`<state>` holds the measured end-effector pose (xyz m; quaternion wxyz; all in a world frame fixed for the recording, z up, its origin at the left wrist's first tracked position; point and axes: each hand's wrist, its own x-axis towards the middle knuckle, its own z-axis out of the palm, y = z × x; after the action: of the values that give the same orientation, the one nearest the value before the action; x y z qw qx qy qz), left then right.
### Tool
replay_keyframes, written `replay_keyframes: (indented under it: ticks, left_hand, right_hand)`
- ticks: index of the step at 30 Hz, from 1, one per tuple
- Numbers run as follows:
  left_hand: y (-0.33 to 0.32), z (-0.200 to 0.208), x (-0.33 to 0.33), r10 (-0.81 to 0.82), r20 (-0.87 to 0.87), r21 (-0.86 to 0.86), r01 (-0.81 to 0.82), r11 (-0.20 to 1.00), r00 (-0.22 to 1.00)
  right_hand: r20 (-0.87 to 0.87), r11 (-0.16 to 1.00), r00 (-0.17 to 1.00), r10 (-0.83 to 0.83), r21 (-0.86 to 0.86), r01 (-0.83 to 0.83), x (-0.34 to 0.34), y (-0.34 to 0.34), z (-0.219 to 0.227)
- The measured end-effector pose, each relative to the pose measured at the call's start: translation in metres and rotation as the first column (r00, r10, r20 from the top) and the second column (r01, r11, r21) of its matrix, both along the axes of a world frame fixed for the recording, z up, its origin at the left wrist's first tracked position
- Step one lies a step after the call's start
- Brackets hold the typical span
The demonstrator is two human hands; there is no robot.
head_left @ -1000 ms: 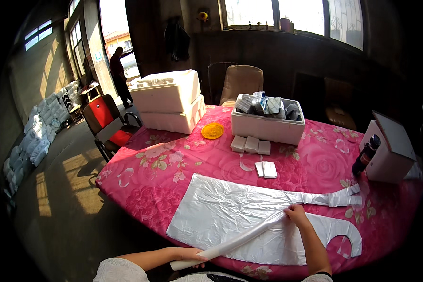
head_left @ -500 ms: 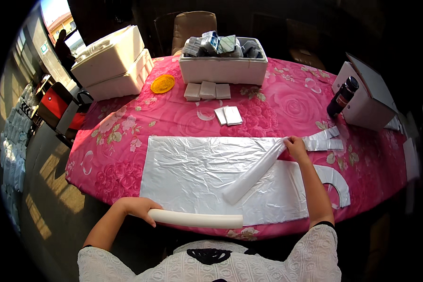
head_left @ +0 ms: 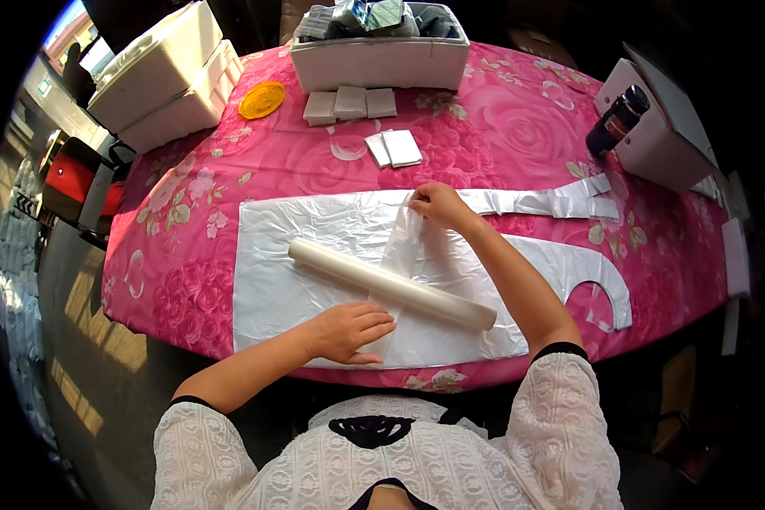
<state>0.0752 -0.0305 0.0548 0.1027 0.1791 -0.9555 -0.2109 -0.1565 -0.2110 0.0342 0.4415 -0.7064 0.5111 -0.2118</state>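
A silvery-white plastic apron [head_left: 268,297] lies spread on the table, its curved neck loop [head_left: 618,299] at the right and flat ties [head_left: 561,202] along the far side. My right hand [head_left: 440,206] pinches a translucent folded flap [head_left: 402,240] of thin plastic at the apron's far edge. Diagonally across the apron and the flap rests a cream-coloured tube [head_left: 391,283], free of both hands. Just nearer than the tube, my left hand [head_left: 348,331] lies flat on the plastic with fingers stretched out, holding nothing.
Flat white packets [head_left: 348,104] and two more packets [head_left: 393,148] lie beyond the apron. Farther back are a filled foam box [head_left: 378,66], stacked foam boxes [head_left: 170,81] and a yellow dish [head_left: 262,100]. A dark bottle [head_left: 618,121] stands by a white box [head_left: 663,140] at right.
The tube has gone from my left hand at the near edge to lying diagonally on the apron. My left hand has let go and flattened. My right hand has moved left with the flap.
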Motion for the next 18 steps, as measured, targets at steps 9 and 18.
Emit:
replay_keyframes:
  ticks: [9, 18]
  left_hand:
    - [0.056, -0.036, -0.015, 0.072, 0.161, -0.025, -0.069, 0.997, 0.984]
    - [0.065, -0.037, -0.024, 0.122, 0.213, -0.066, -0.110, 0.992, 0.970]
  right_hand:
    - [-0.076, 0.908, 0.936, -0.343, -0.281, 0.310, -0.013, 0.024, 0.002]
    - [-0.341, 0.880, 0.938, -0.064, -0.463, -0.109, -0.017, 0.182, 0.009]
